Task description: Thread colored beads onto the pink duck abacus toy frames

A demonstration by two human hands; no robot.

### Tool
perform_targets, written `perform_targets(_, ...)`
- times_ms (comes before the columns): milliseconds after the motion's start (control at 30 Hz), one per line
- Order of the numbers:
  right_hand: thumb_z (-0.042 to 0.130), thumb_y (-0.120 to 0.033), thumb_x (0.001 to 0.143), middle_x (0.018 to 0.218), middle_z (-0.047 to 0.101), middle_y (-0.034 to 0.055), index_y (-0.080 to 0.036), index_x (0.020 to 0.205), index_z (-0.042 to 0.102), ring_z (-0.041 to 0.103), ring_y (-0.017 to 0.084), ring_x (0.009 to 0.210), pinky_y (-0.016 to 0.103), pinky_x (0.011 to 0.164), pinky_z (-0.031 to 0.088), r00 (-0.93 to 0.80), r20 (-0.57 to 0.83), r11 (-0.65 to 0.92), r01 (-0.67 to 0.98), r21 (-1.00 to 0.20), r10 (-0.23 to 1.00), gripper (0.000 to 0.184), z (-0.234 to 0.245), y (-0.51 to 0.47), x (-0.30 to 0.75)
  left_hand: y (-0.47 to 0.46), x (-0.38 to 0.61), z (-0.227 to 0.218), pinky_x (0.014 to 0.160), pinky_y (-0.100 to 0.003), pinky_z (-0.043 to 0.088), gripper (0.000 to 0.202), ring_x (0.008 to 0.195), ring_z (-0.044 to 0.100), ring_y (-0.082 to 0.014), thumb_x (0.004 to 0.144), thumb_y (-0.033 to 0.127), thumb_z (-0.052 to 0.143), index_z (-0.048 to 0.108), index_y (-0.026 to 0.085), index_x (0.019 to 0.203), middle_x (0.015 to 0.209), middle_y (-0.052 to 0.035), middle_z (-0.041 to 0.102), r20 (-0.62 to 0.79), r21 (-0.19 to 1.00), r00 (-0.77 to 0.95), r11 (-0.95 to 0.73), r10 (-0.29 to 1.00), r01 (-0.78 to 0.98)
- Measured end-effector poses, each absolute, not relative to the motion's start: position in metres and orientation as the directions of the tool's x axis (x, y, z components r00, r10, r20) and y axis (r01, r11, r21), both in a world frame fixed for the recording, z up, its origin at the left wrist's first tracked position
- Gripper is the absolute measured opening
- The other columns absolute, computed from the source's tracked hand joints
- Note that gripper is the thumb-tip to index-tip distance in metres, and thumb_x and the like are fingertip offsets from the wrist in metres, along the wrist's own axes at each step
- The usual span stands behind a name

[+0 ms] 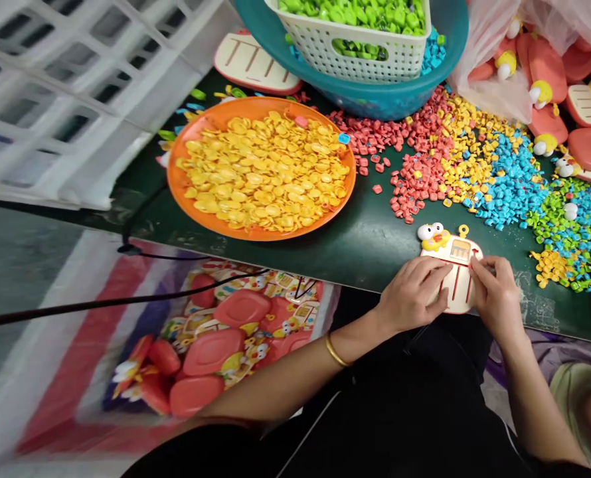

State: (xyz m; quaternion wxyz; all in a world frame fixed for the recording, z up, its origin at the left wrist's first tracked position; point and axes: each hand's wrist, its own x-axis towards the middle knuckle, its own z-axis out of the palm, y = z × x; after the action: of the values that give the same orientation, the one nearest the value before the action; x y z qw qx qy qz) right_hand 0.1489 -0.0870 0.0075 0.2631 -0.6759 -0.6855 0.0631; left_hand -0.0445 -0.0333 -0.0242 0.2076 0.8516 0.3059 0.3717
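A cream plastic toy board with a bug-eyed yellow duck head and long red slots lies at the table's front edge. My left hand grips its left side, fingers bent over the top face and thumb near the lower slots. Thumb and fingertips of my right hand are pinched together over the board's upper right, at the end of a slot. A tiny red piece shows just above those fingertips; whether anything is between them is hidden. A small yellow ring sticks up from the board's top edge.
An orange plate of yellow oval pieces stands left. Behind are a teal basin and a white basket of green pieces. Small red pieces and blue pieces are heaped right. A sack of red-backed toys sits below.
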Motion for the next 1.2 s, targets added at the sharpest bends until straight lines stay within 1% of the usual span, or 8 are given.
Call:
perform_targets(167,0.045,-0.016,0.096,0.102,0.067,0.0074,-0.026,0.117,0.070,0.064,0.021,0.094,0.035,0.081,0.054,-0.037,0.314,0.229,0.766,-0.601,0.949,0.034,0.011,-0.062,0.128,-0.033,-0.044,-0.024,0.086,-0.037,0.055,0.012,0.098,0.062,-0.0229,0.089,0.026,0.058,0.061,0.016,0.096,0.098,-0.0103,0.065,0.525,0.596,0.520,-0.727,0.674,0.341)
perform_targets(267,0.054,-0.023,0.094,0.098,0.071,0.0072,-0.023,0.105,0.074,0.065,0.021,0.091,0.034,0.082,0.052,0.001,0.280,0.186,0.743,-0.642,0.960,0.022,0.015,0.001,0.109,-0.033,-0.045,-0.023,0.088,-0.037,0.053,0.012,0.098,0.060,-0.0226,0.091,0.029,0.057,0.060,0.017,0.091,0.096,-0.0099,0.065,0.507,0.596,0.546,-0.729,0.666,0.336)
perform_targets(467,0.064,-0.018,0.085,0.084,0.073,0.0075,-0.017,0.083,0.075,0.063,0.020,0.081,0.033,0.080,0.046,-0.014,0.077,0.057,0.799,-0.598,0.997,0.011,0.025,0.068,0.103,-0.032,-0.047,-0.018,0.111,-0.051,0.037,0.036,0.128,0.050,-0.0300,0.094,0.031,0.048,0.059,0.019,0.127,0.132,-0.0111,0.062,0.434,0.502,0.646,-0.764,0.628,0.406)
perform_targets(567,0.063,-0.030,0.088,0.087,0.073,0.0057,-0.019,0.084,0.075,0.062,0.019,0.080,0.032,0.079,0.046,0.114,0.125,-0.003,0.750,-0.661,0.986,0.016,0.035,0.025,0.136,-0.031,-0.047,-0.019,0.111,-0.048,0.038,0.044,0.126,0.052,-0.0295,0.093,0.032,0.049,0.055,0.013,0.133,0.131,-0.0143,0.063,0.442,0.541,0.619,-0.744,0.649,0.392)
perform_targets(700,0.064,-0.035,0.085,0.079,0.067,0.0030,-0.020,0.081,0.072,0.061,0.018,0.074,0.031,0.068,0.047,0.238,-0.017,-0.180,0.682,-0.709,0.971,0.018,0.034,-0.034,0.169,-0.031,-0.045,-0.022,0.102,-0.046,0.046,0.047,0.121,0.053,-0.0318,0.090,0.037,0.055,0.054,0.010,0.129,0.124,-0.0175,0.062,0.453,0.591,0.543,-0.694,0.707,0.411)
perform_targets(833,0.060,-0.031,0.088,0.090,0.063,0.0054,-0.020,0.088,0.070,0.061,0.018,0.079,0.030,0.064,0.049,0.308,0.107,-0.141,0.680,-0.719,0.945,0.015,0.020,-0.051,0.162,-0.032,-0.041,-0.025,0.096,-0.051,0.047,0.046,0.113,0.051,-0.0336,0.087,0.042,0.059,0.053,0.012,0.121,0.116,-0.0181,0.058,0.440,0.587,0.486,-0.651,0.755,0.481)
perform_targets(1067,0.046,-0.019,0.096,0.095,0.064,0.0065,-0.024,0.098,0.071,0.064,0.019,0.090,0.034,0.080,0.054,0.009,0.250,0.149,0.780,-0.608,0.968,0.026,0.020,-0.071,0.133,-0.036,-0.038,-0.026,0.085,-0.047,0.050,0.026,0.095,0.052,-0.0276,0.087,0.043,0.060,0.050,0.019,0.092,0.095,-0.0112,0.056,0.455,0.592,0.432,-0.627,0.779,0.506)
perform_targets(1200,0.054,-0.024,0.095,0.091,0.066,0.0061,-0.021,0.094,0.072,0.063,0.020,0.087,0.033,0.079,0.052,0.038,0.296,0.168,0.751,-0.639,0.954,0.018,0.018,-0.013,0.117,-0.035,-0.039,-0.024,0.083,-0.044,0.051,0.026,0.092,0.052,-0.0270,0.089,0.044,0.059,0.053,0.019,0.084,0.088,-0.0102,0.057,0.447,0.577,0.471,-0.648,0.760,0.498)
